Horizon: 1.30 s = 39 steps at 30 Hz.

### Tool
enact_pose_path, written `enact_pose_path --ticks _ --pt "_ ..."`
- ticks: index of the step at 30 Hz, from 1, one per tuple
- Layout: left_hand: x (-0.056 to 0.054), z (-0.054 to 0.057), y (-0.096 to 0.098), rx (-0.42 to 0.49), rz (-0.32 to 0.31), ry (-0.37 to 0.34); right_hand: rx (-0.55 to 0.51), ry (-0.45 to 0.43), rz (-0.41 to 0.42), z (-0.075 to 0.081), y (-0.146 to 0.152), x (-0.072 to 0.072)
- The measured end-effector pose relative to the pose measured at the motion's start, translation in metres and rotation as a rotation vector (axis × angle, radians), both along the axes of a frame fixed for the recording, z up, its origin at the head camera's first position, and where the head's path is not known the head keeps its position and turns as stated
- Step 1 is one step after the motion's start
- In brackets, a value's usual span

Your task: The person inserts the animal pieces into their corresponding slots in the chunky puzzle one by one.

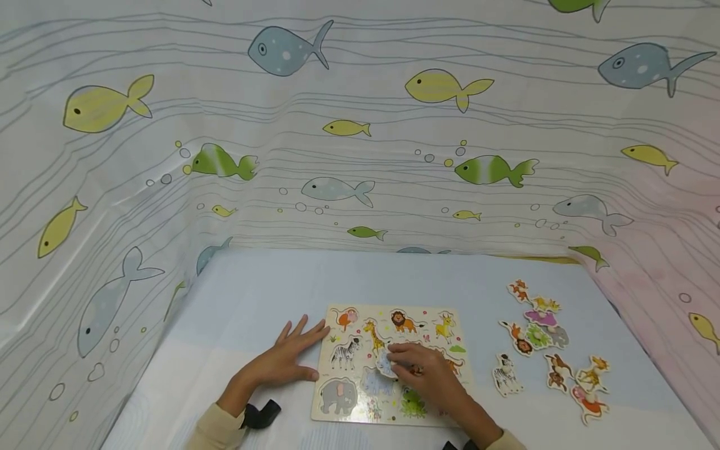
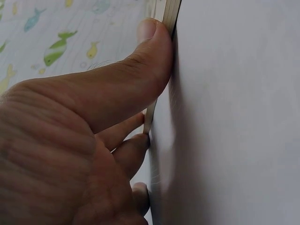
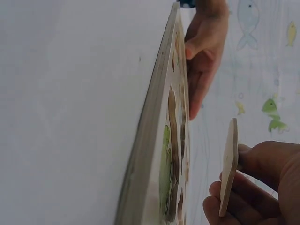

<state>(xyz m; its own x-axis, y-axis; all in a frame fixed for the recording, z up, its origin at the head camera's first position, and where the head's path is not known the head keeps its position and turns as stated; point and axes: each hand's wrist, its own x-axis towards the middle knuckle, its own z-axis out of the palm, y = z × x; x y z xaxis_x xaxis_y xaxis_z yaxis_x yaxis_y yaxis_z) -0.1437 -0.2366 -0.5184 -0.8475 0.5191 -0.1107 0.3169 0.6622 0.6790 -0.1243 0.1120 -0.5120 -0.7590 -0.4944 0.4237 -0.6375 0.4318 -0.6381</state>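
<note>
A flat wooden puzzle board (image 1: 324, 370) with printed animals lies on the table. My left hand (image 1: 284, 361) rests at its left side, fingers spread. In the left wrist view the thumb (image 2: 154, 47) presses the board's edge, with other fingertips along it. My right hand (image 1: 430, 374) pinches a light-blue animal puzzle piece (image 1: 385, 364) over the middle of the board. In the right wrist view this piece (image 3: 228, 168) is seen edge-on between thumb and fingers, apart from the board (image 3: 152, 117). Part of the board's right side is hidden under the right hand.
Several loose animal pieces lie right of the board, among them a zebra piece (image 1: 507, 376), a giraffe piece (image 1: 593, 375), a lion piece (image 1: 520, 339) and a purple piece (image 1: 541, 318). Fish-patterned sheeting (image 1: 388, 169) rises behind and at both sides of the table (image 1: 270, 281).
</note>
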Motion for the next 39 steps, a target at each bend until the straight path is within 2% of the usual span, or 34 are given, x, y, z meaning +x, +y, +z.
enact_pose_path --ticks 9,16,26,39 --pt "0.001 0.002 0.001 0.004 0.008 -0.008 0.045 0.014 -0.002 -0.003 -0.009 0.008" --pt "0.001 0.002 0.000 0.002 0.004 -0.008 0.042 -0.030 0.069 -0.004 -0.018 0.012" --pt "0.002 0.005 0.000 0.010 0.000 0.007 0.141 0.079 0.065 -0.011 -0.023 0.013" --pt "0.002 0.006 0.001 -0.007 -0.007 0.025 0.126 0.115 0.119 -0.016 -0.024 0.012"
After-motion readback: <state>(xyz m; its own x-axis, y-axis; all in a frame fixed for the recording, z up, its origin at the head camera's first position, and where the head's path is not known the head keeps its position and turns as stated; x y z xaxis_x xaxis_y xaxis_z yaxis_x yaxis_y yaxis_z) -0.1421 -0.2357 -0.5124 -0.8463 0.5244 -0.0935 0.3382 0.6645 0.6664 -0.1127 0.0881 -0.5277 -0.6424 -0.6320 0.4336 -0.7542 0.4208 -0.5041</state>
